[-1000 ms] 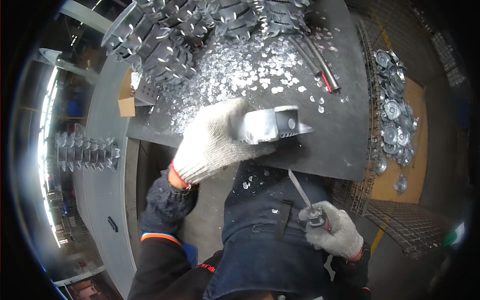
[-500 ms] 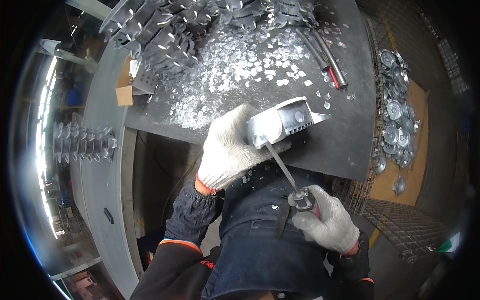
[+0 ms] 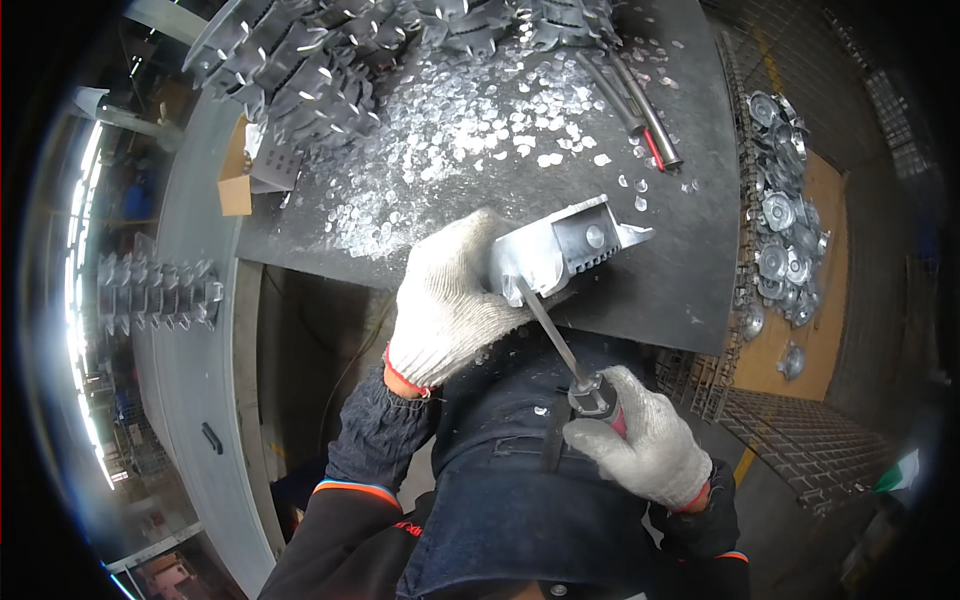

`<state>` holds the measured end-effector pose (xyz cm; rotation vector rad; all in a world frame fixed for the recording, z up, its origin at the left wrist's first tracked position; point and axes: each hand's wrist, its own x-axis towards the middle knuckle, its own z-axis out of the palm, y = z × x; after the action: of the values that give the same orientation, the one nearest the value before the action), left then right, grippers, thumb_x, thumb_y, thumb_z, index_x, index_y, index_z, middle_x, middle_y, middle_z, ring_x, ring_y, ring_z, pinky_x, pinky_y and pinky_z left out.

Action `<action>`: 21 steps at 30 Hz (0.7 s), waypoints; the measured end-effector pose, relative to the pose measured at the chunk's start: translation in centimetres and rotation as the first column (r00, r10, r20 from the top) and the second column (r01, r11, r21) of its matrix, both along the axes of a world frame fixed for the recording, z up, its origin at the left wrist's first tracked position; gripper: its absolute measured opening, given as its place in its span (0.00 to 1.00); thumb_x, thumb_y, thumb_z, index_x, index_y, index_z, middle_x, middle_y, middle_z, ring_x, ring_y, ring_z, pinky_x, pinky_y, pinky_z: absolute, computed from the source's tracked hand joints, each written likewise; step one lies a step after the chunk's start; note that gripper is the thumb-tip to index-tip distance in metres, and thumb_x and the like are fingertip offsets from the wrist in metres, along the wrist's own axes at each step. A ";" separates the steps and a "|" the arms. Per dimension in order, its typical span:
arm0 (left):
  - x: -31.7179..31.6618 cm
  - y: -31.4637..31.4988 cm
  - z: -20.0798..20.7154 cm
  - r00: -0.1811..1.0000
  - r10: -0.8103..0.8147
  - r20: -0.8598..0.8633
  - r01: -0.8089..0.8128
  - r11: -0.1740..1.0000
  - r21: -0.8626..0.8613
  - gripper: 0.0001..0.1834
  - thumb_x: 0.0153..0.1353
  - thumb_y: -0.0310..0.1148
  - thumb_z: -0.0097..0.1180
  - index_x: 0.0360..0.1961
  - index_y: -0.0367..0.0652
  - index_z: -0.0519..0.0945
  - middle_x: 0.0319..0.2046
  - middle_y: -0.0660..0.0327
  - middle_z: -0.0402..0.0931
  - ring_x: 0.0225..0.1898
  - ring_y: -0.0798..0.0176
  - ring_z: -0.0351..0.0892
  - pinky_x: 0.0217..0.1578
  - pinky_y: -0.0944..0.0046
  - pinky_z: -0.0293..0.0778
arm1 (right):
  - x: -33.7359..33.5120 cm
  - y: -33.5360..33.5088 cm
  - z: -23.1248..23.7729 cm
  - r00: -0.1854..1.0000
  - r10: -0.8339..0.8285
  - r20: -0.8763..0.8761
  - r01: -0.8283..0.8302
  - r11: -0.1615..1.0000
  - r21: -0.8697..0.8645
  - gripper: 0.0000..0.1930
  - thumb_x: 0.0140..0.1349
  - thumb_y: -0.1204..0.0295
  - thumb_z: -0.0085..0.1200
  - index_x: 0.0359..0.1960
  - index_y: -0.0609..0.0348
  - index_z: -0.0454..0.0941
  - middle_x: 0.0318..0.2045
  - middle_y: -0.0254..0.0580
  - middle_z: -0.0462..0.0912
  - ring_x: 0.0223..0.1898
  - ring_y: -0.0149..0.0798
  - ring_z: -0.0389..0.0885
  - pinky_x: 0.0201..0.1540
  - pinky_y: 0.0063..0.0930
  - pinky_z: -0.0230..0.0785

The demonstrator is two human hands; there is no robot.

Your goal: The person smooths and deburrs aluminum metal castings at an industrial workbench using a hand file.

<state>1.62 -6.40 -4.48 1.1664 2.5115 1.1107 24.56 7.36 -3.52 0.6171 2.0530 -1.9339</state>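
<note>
While the gloved left hand (image 3: 450,295) is clamped on the left end of a silvery metal part (image 3: 555,250) above the worktop (image 3: 690,250), the right hand (image 3: 645,437), apart and on the part's near side, grips a tool (image 3: 564,353) whose blade tip meets that part's lower left corner.

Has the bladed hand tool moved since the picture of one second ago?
Yes: judged against the near right corner of the table, the bladed hand tool has moved left and forward.
</note>
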 end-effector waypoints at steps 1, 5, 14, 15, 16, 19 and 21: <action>0.1 0.1 -0.1 1.000 -0.003 0.002 0.003 1.000 0.002 0.27 0.48 0.41 0.88 0.44 0.40 0.88 0.35 0.50 0.87 0.38 0.43 0.90 0.43 0.51 0.84 | 0.0 -0.1 0.1 1.000 0.002 -0.008 -0.001 0.997 0.080 0.26 0.73 0.56 0.76 0.58 0.61 0.79 0.27 0.46 0.89 0.26 0.42 0.91 0.33 0.34 0.81; 0.4 0.6 0.1 0.998 -0.055 -0.021 0.056 0.997 0.051 0.25 0.49 0.39 0.87 0.44 0.41 0.89 0.35 0.50 0.87 0.38 0.42 0.90 0.43 0.50 0.83 | 0.4 -2.0 0.6 0.992 -0.084 -0.096 0.117 0.896 0.428 0.24 0.71 0.55 0.78 0.54 0.58 0.81 0.27 0.44 0.89 0.24 0.46 0.91 0.29 0.36 0.81; 1.5 3.0 1.1 0.869 -0.150 -0.472 0.054 0.976 -0.211 0.25 0.52 0.43 0.87 0.39 0.42 0.82 0.28 0.56 0.84 0.32 0.46 0.89 0.37 0.51 0.84 | 0.4 -2.7 -2.4 0.950 -0.309 -0.046 0.179 0.420 0.890 0.25 0.70 0.48 0.75 0.51 0.55 0.82 0.29 0.41 0.92 0.26 0.47 0.93 0.26 0.38 0.83; 1.4 3.2 1.5 0.887 -0.150 -0.436 0.040 0.967 -0.251 0.23 0.55 0.43 0.85 0.37 0.45 0.80 0.27 0.58 0.82 0.32 0.45 0.89 0.36 0.49 0.83 | 0.2 -2.3 -3.2 0.957 -0.272 -0.099 0.214 0.433 0.876 0.25 0.71 0.48 0.74 0.52 0.56 0.82 0.30 0.41 0.93 0.26 0.47 0.93 0.26 0.38 0.83; 1.5 3.5 1.8 0.887 -0.154 -0.435 0.048 0.968 -0.245 0.23 0.55 0.43 0.85 0.37 0.45 0.80 0.27 0.58 0.82 0.32 0.45 0.89 0.36 0.49 0.83 | 0.2 -2.1 -3.8 0.960 -0.233 -0.154 0.246 0.448 0.859 0.26 0.72 0.48 0.73 0.54 0.56 0.81 0.31 0.42 0.93 0.27 0.48 0.93 0.26 0.38 0.83; 1.3 4.0 3.0 0.927 -0.144 -0.346 0.011 0.934 -0.358 0.20 0.60 0.42 0.81 0.37 0.45 0.80 0.30 0.53 0.85 0.35 0.42 0.90 0.36 0.47 0.82 | 1.1 -2.1 -5.1 0.932 -0.260 -0.253 0.349 0.459 0.817 0.28 0.74 0.54 0.72 0.63 0.61 0.79 0.36 0.47 0.94 0.28 0.47 0.94 0.29 0.39 0.86; 0.5 4.7 3.4 0.924 -0.151 -0.351 0.019 0.936 -0.352 0.20 0.61 0.44 0.80 0.37 0.44 0.80 0.30 0.51 0.85 0.35 0.40 0.90 0.37 0.45 0.82 | 1.3 -2.2 -5.2 0.890 -0.285 -0.355 0.450 0.436 0.779 0.31 0.74 0.56 0.72 0.69 0.63 0.78 0.41 0.51 0.95 0.29 0.47 0.95 0.30 0.40 0.87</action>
<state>2.15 -1.74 -1.09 1.4754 2.7389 0.4238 25.84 5.20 -8.75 1.2206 3.1882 -0.9576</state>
